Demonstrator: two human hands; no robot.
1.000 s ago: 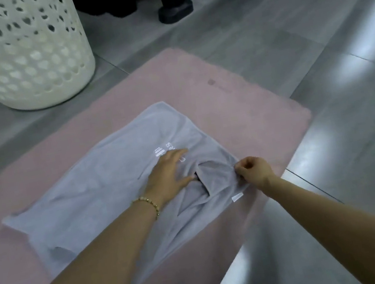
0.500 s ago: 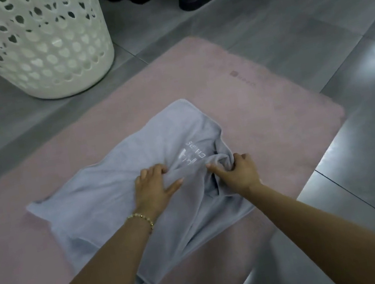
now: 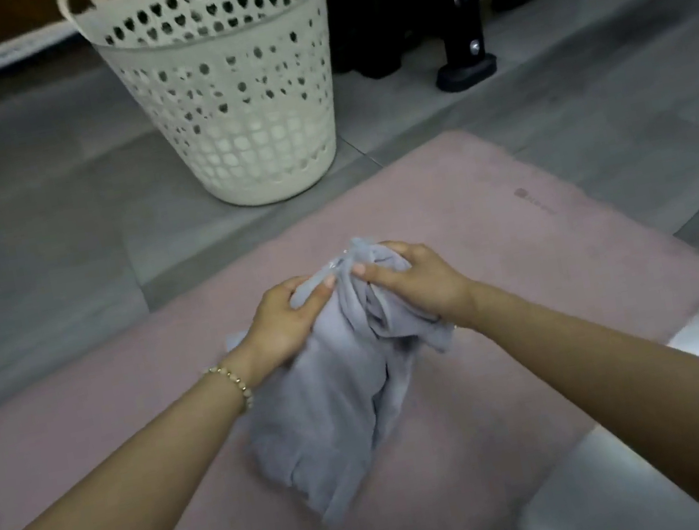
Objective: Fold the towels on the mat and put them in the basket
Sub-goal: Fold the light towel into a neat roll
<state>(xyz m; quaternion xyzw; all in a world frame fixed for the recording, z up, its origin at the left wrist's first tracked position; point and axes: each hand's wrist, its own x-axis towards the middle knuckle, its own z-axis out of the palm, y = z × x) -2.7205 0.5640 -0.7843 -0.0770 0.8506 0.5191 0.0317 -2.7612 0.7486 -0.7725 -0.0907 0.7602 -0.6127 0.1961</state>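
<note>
Okay: your left hand [image 3: 283, 325] and right hand [image 3: 415, 288] both grip bunched grey towel [image 3: 332, 417], fingers [image 3: 317, 291] curled into cloth, over pink mat [image 3: 521, 243]; basket [image 3: 245, 110] beyond.

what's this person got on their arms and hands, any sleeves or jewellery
Both forearms are bare, with no sleeves in view. The left hand has a gold beaded bracelet round its wrist. The right hand has no bracelet that can be made out. Neither hand wears a glove, and no rings show.
</note>
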